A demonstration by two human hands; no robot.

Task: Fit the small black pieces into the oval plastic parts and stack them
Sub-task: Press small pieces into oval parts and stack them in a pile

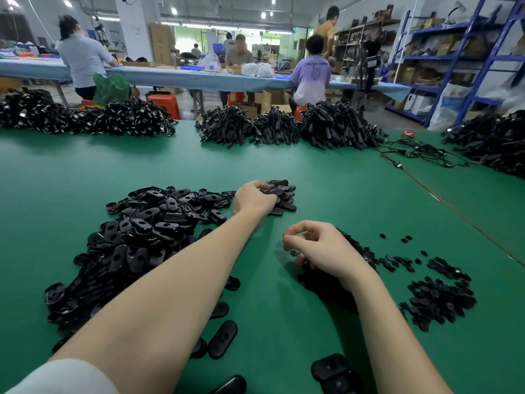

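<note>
The table [341,194] was plain green. The oval parts [136,237] and small pieces [437,301] were black. Stools [166,105] were orange-red, the far tablecloth [181,78] pale blue, shelving [466,61] blue.

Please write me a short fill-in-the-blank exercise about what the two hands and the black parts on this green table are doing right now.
1. The left hand rests on the small stack of oval parts at the ____ side of the table.
2. The big loose heap of oval parts lies to the ____ of the left forearm.
3. The right hand has its fingers ____ above the small black pieces.

Missing words: far; left; curled
</note>
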